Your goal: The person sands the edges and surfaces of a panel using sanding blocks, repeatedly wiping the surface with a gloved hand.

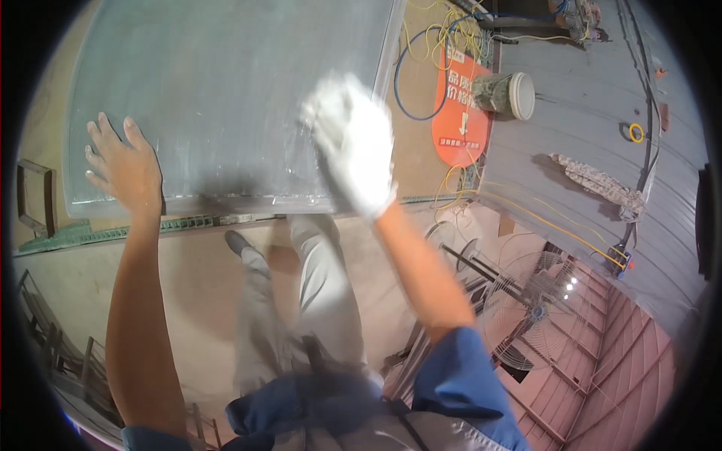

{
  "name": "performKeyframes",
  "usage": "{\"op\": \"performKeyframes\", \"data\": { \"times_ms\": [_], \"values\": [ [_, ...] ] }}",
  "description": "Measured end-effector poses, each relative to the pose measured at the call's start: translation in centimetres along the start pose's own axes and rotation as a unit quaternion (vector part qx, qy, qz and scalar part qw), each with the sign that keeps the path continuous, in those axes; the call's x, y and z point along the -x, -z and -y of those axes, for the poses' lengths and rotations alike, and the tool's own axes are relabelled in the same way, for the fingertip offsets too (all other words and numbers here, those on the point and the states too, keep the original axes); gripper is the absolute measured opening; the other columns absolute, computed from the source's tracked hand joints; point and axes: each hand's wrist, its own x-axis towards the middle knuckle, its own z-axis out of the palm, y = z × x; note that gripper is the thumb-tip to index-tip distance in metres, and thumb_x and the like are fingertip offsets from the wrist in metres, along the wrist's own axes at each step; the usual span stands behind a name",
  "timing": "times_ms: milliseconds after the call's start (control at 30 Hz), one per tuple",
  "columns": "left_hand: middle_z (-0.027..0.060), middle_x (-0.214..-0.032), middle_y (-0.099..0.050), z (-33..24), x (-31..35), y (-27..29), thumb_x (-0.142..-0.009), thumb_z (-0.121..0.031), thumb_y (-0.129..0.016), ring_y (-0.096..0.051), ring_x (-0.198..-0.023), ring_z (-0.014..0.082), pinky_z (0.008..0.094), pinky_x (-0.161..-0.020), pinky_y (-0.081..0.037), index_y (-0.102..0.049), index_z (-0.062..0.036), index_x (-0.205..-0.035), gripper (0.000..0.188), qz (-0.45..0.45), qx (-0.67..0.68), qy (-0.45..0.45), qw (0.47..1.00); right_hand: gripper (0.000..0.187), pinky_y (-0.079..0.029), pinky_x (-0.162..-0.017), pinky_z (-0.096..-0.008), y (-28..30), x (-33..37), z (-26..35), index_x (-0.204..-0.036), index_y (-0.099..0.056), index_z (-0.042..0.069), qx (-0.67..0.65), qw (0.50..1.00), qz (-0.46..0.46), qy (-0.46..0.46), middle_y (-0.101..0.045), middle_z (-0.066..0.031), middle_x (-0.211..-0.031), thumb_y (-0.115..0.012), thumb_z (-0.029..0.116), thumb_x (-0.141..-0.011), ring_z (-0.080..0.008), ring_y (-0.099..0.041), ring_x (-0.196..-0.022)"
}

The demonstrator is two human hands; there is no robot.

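Note:
A large grey-green flat panel [233, 105] lies in front of me, with light dust and scratches along its near edge. My left hand [129, 169] is bare and rests on the panel's near left corner, fingers spread. Over the right side of the panel is my right hand [353, 143], in a white glove and smeared by motion. Its fingers are too blurred to show their pose, and anything under them is hidden.
Right of the panel lie an orange-red sign [455, 113], a dirty bucket [504, 95] on its side, and tangled yellow cords with a blue hose [410, 113]. Farther right are a yellow ring [636, 133] and a speckled long piece [598, 180]. A caged fan [538, 312] stands at lower right.

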Motion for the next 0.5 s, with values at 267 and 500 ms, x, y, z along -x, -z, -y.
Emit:
{"op": "performKeyframes", "data": {
  "times_ms": [267,500],
  "values": [
    [0.0083,-0.173,-0.033,3.1,0.1,0.5,-0.112,-0.050,-0.038,-0.030,-0.158,0.0415,0.0626,-0.129,-0.016,-0.039,-0.0175,-0.165,0.062,-0.016,-0.003,0.005,1.000,0.042,-0.060,-0.087,-0.0478,-2.3,5.4,2.0,-0.124,-0.074,0.015,0.224,0.973,0.027,0.055,-0.071,-0.0190,-0.111,-0.079,0.019,-0.083,-0.0405,-0.072,-0.095],
    [0.0094,-0.173,-0.033,0.9,0.7,0.4,-0.112,-0.050,-0.039,-0.030,-0.157,0.0427,0.0636,-0.128,-0.016,-0.039,-0.0151,-0.165,0.063,0.005,0.024,-0.021,0.999,0.039,-0.054,-0.081,-0.0487,-0.8,-3.3,-0.2,-0.124,-0.067,0.008,0.397,0.909,-0.054,0.115,-0.066,-0.0161,-0.108,-0.075,0.020,-0.088,-0.0363,-0.066,-0.094]
  ]
}}
